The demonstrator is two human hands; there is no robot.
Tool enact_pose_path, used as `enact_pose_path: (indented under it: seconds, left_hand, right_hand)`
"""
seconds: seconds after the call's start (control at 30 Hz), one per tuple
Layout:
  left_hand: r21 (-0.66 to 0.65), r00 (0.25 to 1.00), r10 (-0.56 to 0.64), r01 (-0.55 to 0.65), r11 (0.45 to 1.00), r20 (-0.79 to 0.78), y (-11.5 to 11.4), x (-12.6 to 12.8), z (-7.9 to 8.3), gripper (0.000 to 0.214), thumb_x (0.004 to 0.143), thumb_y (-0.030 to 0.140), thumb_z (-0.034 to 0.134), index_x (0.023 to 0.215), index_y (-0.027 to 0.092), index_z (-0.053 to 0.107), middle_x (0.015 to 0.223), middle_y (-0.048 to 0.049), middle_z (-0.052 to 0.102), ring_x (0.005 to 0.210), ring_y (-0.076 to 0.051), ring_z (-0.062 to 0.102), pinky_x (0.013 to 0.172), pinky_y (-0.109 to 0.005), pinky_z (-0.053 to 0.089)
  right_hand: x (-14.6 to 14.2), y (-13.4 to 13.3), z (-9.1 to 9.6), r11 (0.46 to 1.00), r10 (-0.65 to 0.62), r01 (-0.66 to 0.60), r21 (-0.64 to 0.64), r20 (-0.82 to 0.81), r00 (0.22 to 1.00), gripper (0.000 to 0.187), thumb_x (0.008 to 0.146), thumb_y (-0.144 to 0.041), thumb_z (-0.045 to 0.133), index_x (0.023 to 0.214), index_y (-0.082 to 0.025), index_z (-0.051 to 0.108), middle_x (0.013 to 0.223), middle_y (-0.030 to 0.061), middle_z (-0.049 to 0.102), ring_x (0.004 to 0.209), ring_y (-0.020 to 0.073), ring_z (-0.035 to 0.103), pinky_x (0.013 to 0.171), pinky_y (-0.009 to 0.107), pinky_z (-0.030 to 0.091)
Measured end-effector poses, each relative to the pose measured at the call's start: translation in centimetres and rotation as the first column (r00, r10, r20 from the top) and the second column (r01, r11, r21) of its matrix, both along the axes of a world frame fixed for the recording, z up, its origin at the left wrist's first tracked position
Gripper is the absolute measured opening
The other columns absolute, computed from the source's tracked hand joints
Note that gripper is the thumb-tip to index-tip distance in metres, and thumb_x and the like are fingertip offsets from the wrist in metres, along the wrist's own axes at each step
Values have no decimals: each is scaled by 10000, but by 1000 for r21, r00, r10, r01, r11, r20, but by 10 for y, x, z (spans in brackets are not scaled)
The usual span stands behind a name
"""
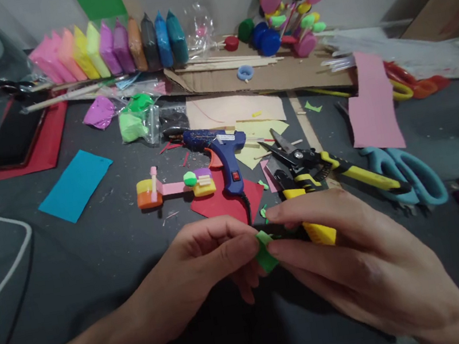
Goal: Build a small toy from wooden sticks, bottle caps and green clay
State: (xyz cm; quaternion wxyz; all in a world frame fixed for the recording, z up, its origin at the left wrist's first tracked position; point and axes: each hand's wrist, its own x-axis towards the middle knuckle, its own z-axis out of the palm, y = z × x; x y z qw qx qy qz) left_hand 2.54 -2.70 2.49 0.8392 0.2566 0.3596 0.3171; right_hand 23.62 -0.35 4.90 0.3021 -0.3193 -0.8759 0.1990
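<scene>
Between my two hands is a small piece of green paper with a lighter green strip along its top. My left hand pinches its left side between thumb and fingers. On its right side, the thumb and fingertips of my right hand close on the same piece. Just beyond my hands a blue hot glue gun lies on red paper. Left of it rests a small craft model with orange, yellow and purple round parts. Yellow-handled cutters lie beyond my right hand.
Blue scissors and pink paper lie to the right. A blue paper sheet and a phone are on the left. Coloured clay packets line the back, beside cardboard and a taller craft model.
</scene>
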Motion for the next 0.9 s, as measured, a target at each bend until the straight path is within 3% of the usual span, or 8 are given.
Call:
enact_pose_path:
  seconds: [0.1,0.23,0.37,0.57,0.73,0.9]
  left_hand:
    - [-7,998,60,-59,998,20,0,0,0,215,869,363,714,795,162,695,669,21,623,591,-75,575,566,-180,497]
    - [32,994,109,-108,994,-28,0,2,5,156,873,326,715,817,181,729,693,23,648,618,-72,584,587,-176,505]
    - [61,992,91,-85,994,-87,0,4,13,102,883,272,702,821,199,734,703,32,665,654,-71,598,637,-171,502]
    - [169,955,132,-89,982,-265,-1,5,13,135,844,327,736,862,194,720,708,35,623,635,-73,533,600,-175,448]
    - [236,933,139,-61,970,-332,-2,5,11,145,859,326,704,829,184,716,684,26,597,616,-80,501,568,-186,420]
    - [220,935,147,-77,972,-324,-3,4,10,136,846,336,720,868,202,714,699,36,607,630,-74,532,574,-167,446]
  right_hand:
    - [-1,-2,-3,998,42,-41,45,-16,999,267,870,-153,682,1124,-220,634,1162,88,689,1013,182,691,879,305,576]
    - [-6,-3,-5,975,-68,42,-218,-115,991,177,920,-369,657,1015,-220,659,1036,62,714,943,174,699,811,272,572]
    - [-13,-1,-3,927,-102,33,-374,-166,981,49,901,-256,673,861,-231,661,891,23,724,804,146,701,682,234,559]
    - [-15,1,0,880,-123,26,-474,-174,977,101,883,-169,643,816,-239,673,832,-1,730,767,122,699,649,189,548]
    - [-14,0,2,813,-143,58,-579,-101,985,130,907,-172,607,830,-250,675,811,-27,719,732,97,679,640,174,520]
    - [-14,-1,3,773,-171,90,-628,-70,983,125,916,-219,599,821,-244,675,809,-22,711,722,107,661,624,201,497]
